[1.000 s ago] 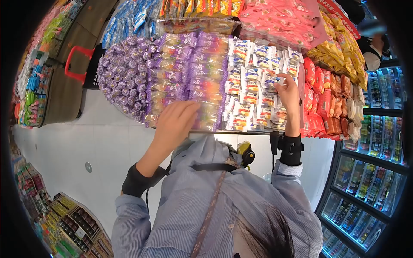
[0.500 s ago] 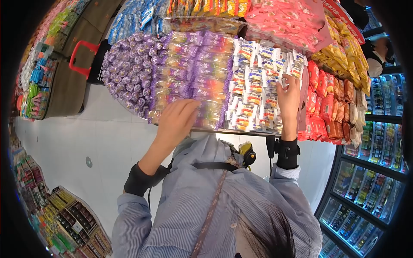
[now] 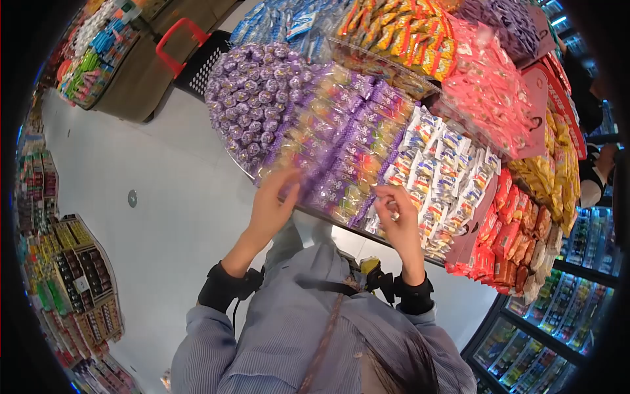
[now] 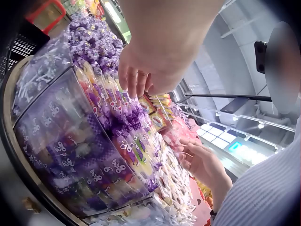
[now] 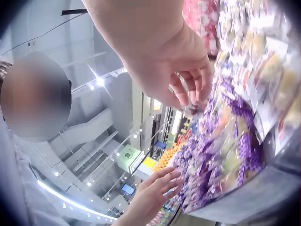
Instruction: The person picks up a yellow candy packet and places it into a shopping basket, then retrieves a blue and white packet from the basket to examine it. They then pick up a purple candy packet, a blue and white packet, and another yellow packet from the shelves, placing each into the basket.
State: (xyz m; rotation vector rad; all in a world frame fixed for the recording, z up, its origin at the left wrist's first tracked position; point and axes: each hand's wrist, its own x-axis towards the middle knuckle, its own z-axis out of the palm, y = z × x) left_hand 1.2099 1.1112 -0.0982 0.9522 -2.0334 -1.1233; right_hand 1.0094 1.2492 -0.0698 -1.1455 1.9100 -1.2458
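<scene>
In the head view my left hand hovers over the near edge of the purple clear-wrapped candy packets, fingers relaxed and nothing held. My right hand hangs with loosely bent fingers above the front of the display, where those packets meet the white-wrapped candies. Its grasp looks bare in the right wrist view, with the fingertips close over the purple packets. To the left of the packets is a heap of round purple-wrapped lollipops.
A clear divider wall and a dark rim edge the display. Red packets, pink packets and yellow packets fill other sections. A black basket with a red handle stands at the left; drinks shelves at the right.
My right hand has left the white-wrapped candies and come left and nearer to me, toward the purple packets. My left hand has drawn back slightly. The head view has turned, tilting the display.
</scene>
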